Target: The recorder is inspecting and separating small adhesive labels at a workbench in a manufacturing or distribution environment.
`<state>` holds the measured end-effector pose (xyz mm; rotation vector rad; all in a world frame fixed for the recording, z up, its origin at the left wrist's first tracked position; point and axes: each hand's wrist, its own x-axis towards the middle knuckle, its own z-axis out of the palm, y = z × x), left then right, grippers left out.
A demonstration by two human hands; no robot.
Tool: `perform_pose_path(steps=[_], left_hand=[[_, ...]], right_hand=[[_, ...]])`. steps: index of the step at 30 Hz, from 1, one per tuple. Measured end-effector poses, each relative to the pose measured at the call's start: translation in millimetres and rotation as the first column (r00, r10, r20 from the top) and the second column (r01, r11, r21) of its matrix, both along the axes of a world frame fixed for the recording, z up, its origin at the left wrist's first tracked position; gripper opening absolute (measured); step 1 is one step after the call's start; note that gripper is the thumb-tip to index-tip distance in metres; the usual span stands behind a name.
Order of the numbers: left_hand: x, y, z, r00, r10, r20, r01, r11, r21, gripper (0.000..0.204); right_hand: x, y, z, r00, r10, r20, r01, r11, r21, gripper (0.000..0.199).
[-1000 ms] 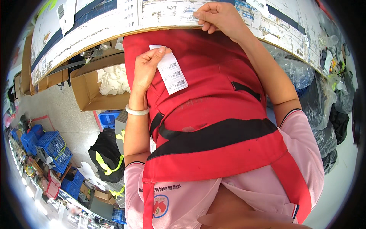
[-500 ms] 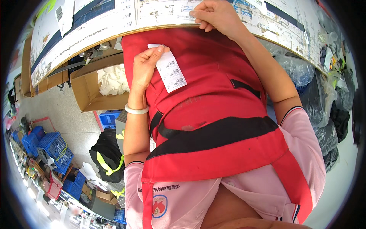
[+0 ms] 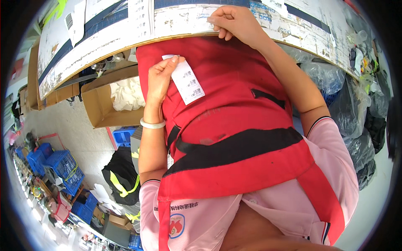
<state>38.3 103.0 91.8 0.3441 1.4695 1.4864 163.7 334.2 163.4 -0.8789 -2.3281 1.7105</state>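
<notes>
My left hand [image 3: 160, 80] is closed on the top end of a white strip of barcode labels [image 3: 188, 83]. The strip hangs slanting in front of my red apron [image 3: 234, 92], its printed side showing. Over the near edge of the worktable [image 3: 180, 21], my right hand [image 3: 240, 26] is closed, thumb and forefinger pinched together and the other fingers curled. Whether a small label sits in that pinch is too fine to make out. Pale printed paper lies on the table just by those fingertips.
Another long label strip [image 3: 140, 19] lies on the table, with a white slip [image 3: 76, 25] farther left. Below the edge stands an open cardboard box [image 3: 98, 111] holding white pieces. Blue crates [image 3: 65, 169] are on the floor at left. Clear plastic bags [image 3: 354, 108] crowd the right side.
The view has shifted slightly, so table and hands sit a little lower in the picture. Both hands keep nearly the same pose, and the label strip stays in my left hand.
</notes>
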Motion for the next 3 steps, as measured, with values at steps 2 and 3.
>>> perform_pose_path(steps=[2,3], left_hand=[[-2,0,-2,0.999,0.041,0.016,-0.041,0.999,0.032,0.025],[-2,1,-3,0.997,0.071,0.003,-0.071,0.996,0.052,0.025]], right_hand=[[10,6,3,0.997,-0.030,-0.069,0.025,0.997,-0.079,0.021],[18,12,4,0.994,-0.058,-0.091,0.048,0.993,-0.111,0.022]])
